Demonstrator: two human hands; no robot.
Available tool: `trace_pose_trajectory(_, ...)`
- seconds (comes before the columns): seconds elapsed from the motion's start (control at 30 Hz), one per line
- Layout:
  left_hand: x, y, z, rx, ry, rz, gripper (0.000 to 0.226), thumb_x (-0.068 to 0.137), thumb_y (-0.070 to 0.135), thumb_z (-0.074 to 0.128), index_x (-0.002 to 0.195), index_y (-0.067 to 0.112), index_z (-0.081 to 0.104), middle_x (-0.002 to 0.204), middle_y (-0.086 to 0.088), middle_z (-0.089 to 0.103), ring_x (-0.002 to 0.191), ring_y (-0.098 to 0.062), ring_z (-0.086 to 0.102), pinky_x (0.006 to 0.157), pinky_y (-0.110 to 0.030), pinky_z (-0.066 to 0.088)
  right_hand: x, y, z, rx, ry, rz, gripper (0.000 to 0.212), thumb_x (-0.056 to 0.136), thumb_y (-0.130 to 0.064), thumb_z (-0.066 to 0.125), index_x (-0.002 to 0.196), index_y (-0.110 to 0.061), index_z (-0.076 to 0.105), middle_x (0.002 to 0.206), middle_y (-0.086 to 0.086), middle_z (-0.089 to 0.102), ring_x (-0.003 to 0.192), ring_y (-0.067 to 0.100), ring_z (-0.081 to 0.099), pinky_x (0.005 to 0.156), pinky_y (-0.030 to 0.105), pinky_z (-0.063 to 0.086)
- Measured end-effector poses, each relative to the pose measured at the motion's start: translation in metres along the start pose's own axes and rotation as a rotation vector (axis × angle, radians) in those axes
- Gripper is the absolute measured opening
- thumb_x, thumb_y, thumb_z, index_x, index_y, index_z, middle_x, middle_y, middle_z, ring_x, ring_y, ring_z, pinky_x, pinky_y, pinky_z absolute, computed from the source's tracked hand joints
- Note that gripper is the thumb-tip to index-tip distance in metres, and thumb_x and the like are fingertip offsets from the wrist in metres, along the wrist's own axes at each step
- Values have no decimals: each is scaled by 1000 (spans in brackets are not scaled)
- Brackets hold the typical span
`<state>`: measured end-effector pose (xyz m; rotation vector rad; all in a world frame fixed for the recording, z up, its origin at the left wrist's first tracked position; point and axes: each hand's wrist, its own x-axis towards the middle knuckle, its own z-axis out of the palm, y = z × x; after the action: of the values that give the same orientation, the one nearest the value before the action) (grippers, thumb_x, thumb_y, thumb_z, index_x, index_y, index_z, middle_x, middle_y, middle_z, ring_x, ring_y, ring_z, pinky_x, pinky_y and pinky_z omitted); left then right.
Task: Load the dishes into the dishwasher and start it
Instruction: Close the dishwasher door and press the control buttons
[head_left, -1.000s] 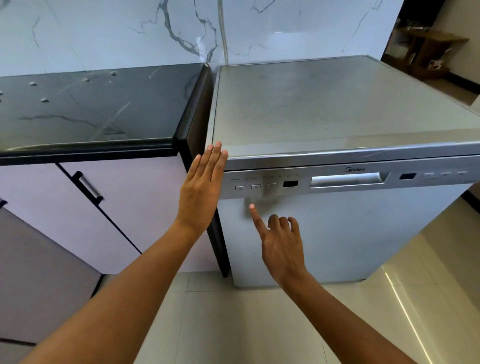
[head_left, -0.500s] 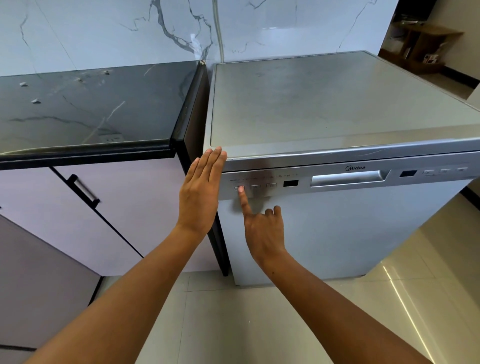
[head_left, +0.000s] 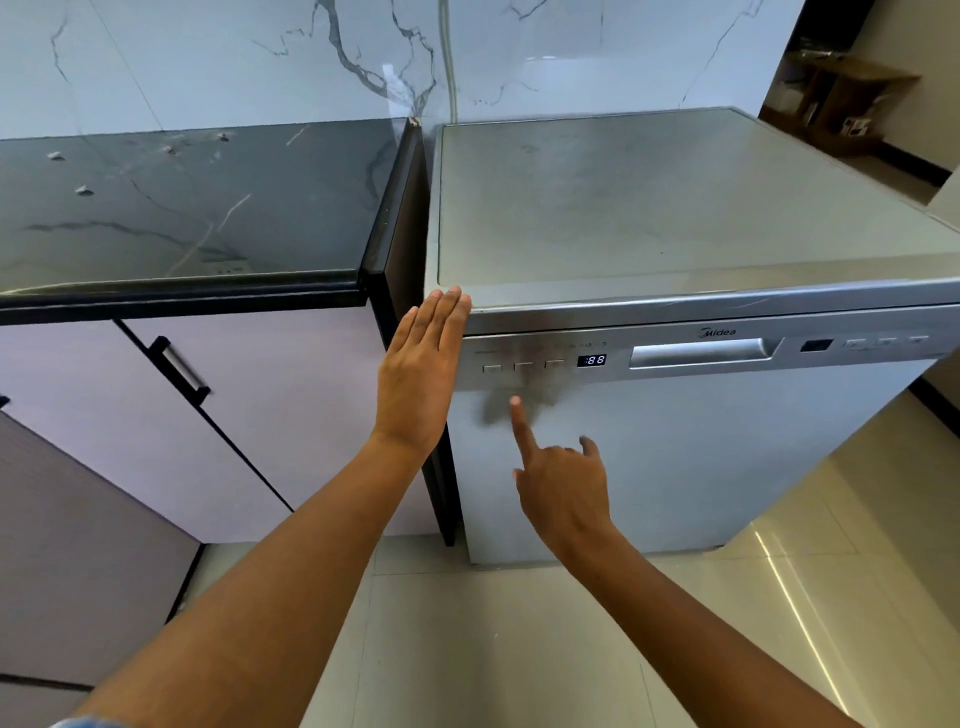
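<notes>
Starting the wash is the step in hand, judging by the shut dishwasher (head_left: 649, 447) and its lit display (head_left: 591, 360) reading 88. The right hand (head_left: 563, 486) hovers just below the button row (head_left: 523, 366), index finger straight and pointing up at it, the other fingers (head_left: 589, 446) curled and holding nothing. The left hand (head_left: 418, 382) lies flat against the door's top left corner, fingers (head_left: 441, 317) straight and pressed together, just left of the buttons.

The buttons sit close together and look alike, so a small drift of the fingertip would likely pick the wrong one: a different programme, or power off. The start controls may instead be the far group (head_left: 885, 342), well right of both hands. A brief tap may not register. Leaning on the corner seems harmless.
</notes>
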<state>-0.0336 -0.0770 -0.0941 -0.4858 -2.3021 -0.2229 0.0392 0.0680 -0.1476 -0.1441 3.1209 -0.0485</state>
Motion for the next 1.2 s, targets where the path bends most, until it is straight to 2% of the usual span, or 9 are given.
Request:
trace_pose_trajectory(0.1, -1, 0, 1, 21, 3, -6, 68, 70, -16, 71, 133, 0, 50, 136, -15, 52, 127, -29, 48, 108, -39, 34, -22, 9, 5, -7, 4, -29, 71, 100, -21, 38, 144, -16, -17, 77, 2, 59, 59, 11, 46, 103, 36, 37)
trace_pose_trajectory(0.23, 0, 1, 0, 45, -17, -12, 72, 69, -13, 75, 134, 2, 49, 138, -14, 51, 128, -27, 47, 109, -37, 30, -40, 12, 11, 32, -13, -12, 63, 99, -19, 40, 149, -15, 2, 71, 1, 51, 51, 9, 37, 60, 24, 39)
trace_pose_trajectory(0.37, -1, -2, 1, 74, -37, -4, 77, 67, -10, 78, 136, 3, 47, 139, -13, 50, 129, -26, 46, 110, -36, 27, -54, 18, 24, 9, 98, 35, 73, 57, -21, 87, 124, -15, 60, 42, -4, 31, 34, 6, 21, 37, 15, 19)
trace_pose_trajectory(0.43, -1, -2, 1, 78, -44, 4, 77, 67, -9, 79, 136, 3, 46, 139, -13, 49, 130, -27, 46, 110, -37, 28, -64, 23, 29, 11, 67, 21, 67, 59, -21, 86, 122, -18, 63, 42, -4, 32, 34, 7, 22, 36, 15, 16)
trace_pose_trajectory(0.57, -2, -2, 1, 75, -48, 3, 79, 67, -9, 79, 137, 3, 45, 140, -13, 48, 130, -27, 45, 110, -36, 28, -76, 36, 34, 51, 45, -48, 53, 100, -21, 37, 149, -20, 17, 85, 2, 63, 61, 13, 47, 55, 24, 38)
trace_pose_trajectory(0.73, -3, -4, 3, 79, -49, -18, 80, 69, -10, 77, 139, 4, 41, 143, -12, 45, 133, -26, 41, 116, -20, 5, -74, 36, 25, 113, 74, 15, 49, 103, -30, 25, 149, -17, 14, 97, 2, 66, 74, 15, 59, 62, 23, 41)
trace_pose_trajectory(0.9, -3, -2, 4, 74, -25, 0, 79, 68, -11, 78, 138, 3, 43, 141, -13, 47, 131, -28, 43, 111, -37, 28, -72, 38, 31, 115, 56, -7, 48, 103, -32, 24, 149, -17, 17, 102, 0, 66, 82, 14, 64, 68, 22, 47)
trace_pose_trajectory(1.07, -4, -2, 6, 86, -9, -5, 79, 68, -12, 77, 138, 3, 44, 142, -12, 47, 131, -26, 43, 110, -37, 29, -72, 36, 33, 118, 86, -29, 47, 103, -32, 27, 147, -16, 24, 98, 0, 67, 78, 14, 64, 62, 21, 43)
trace_pose_trajectory(1.2, -5, -3, 7, 89, -3, -5, 76, 70, -11, 76, 138, 3, 45, 141, -12, 47, 131, -26, 43, 111, -37, 28, -75, 35, 33, 57, 175, -14, 42, 81, -32, 70, 116, -10, 64, 53, -4, 61, 38, 8, 52, 40, 13, 16)
